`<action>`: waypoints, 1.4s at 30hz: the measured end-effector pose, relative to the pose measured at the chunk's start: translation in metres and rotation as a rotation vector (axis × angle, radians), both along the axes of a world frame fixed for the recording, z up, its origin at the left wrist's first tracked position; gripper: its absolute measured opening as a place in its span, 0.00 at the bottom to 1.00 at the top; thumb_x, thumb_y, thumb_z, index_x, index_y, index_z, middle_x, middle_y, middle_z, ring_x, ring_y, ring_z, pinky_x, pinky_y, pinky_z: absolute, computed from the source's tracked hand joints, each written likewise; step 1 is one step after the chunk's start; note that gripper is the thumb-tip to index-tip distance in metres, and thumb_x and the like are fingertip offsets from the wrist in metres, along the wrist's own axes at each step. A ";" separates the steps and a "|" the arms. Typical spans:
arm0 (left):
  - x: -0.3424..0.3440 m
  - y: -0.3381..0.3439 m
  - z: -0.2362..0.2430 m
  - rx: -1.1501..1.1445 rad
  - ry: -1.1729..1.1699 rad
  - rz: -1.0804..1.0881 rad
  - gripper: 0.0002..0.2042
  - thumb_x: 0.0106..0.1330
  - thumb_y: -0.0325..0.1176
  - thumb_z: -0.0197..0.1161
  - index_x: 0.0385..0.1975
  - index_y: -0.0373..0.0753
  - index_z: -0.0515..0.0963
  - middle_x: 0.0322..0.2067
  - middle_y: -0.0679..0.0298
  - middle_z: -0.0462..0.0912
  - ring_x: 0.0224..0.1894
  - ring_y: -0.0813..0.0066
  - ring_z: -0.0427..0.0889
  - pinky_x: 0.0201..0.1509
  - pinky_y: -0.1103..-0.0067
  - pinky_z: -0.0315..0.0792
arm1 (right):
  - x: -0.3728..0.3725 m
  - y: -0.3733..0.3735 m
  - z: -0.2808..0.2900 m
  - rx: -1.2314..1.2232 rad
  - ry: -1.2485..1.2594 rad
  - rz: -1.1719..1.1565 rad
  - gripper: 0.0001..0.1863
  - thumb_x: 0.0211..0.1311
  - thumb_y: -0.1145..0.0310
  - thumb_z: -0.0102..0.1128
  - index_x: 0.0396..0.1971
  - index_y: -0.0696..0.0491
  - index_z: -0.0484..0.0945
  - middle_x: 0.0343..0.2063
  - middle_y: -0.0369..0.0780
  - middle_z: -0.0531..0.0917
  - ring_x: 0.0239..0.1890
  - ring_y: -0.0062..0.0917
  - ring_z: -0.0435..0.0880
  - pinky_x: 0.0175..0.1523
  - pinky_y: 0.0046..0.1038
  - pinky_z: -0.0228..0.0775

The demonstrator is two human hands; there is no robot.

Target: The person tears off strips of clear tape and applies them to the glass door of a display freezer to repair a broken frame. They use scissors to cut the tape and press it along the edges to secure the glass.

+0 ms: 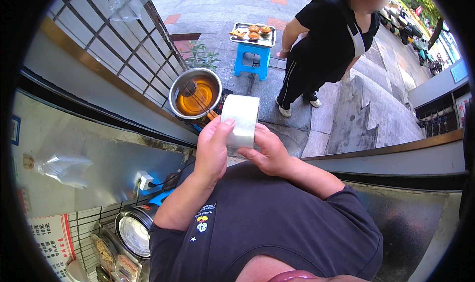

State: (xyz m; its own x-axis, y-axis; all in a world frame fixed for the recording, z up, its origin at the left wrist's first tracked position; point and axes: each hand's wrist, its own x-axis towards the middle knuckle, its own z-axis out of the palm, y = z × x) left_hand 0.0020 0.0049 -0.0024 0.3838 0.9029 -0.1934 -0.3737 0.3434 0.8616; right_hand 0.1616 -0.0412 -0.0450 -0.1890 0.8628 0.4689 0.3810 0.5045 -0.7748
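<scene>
Both my hands hold a wide roll of clear, whitish packing tape (241, 121) upright in front of my chest. My left hand (212, 151) grips its left side, thumb laid against the face of the roll. On the right edge, my right hand (269, 151) has its fingers curled behind and its thumb near the bottom. Just beyond my left hand stands a metal pot (173, 95) of amber liquid that looks like oil. A dark cup-ended ladle (188, 87) with a wooden handle rests in it, the handle's end close behind my left fingers.
A blue stool (250, 64) ahead carries a metal tray (239, 39) with several round browned cakes (254, 28). To its right stands a person in black (326, 44). A leafy plant (200, 57) grows behind the pot. Lower left are a plugged socket (145, 181) and a round metal vessel (133, 232).
</scene>
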 end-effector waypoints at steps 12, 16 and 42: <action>-0.002 0.002 -0.010 0.258 -0.010 -0.088 0.22 0.69 0.29 0.58 0.61 0.30 0.68 0.53 0.60 0.79 0.54 0.76 0.79 0.61 0.76 0.71 | -0.009 0.003 0.008 -0.449 0.771 0.183 0.22 0.70 0.72 0.53 0.62 0.61 0.67 0.54 0.40 0.77 0.56 0.23 0.77 0.62 0.30 0.68; -0.002 0.006 -0.006 0.193 -0.038 -0.057 0.21 0.69 0.31 0.59 0.60 0.30 0.69 0.51 0.59 0.80 0.52 0.77 0.79 0.60 0.77 0.72 | -0.008 0.008 0.010 -0.430 0.562 0.145 0.22 0.68 0.71 0.55 0.60 0.60 0.69 0.51 0.42 0.79 0.54 0.25 0.78 0.60 0.30 0.70; -0.008 0.011 -0.001 0.031 -0.088 -0.105 0.22 0.65 0.33 0.62 0.58 0.30 0.72 0.50 0.61 0.81 0.51 0.75 0.80 0.62 0.75 0.70 | 0.002 0.009 -0.001 0.143 -0.115 -0.031 0.15 0.50 0.71 0.69 0.38 0.58 0.78 0.37 0.47 0.82 0.45 0.45 0.82 0.51 0.41 0.74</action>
State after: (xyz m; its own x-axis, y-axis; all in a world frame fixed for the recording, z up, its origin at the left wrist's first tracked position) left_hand -0.0058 0.0157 -0.0032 0.4906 0.8619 -0.1278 -0.4118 0.3586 0.8377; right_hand 0.1634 -0.0319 -0.0456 -0.2223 0.7951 0.5642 0.4800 0.5930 -0.6465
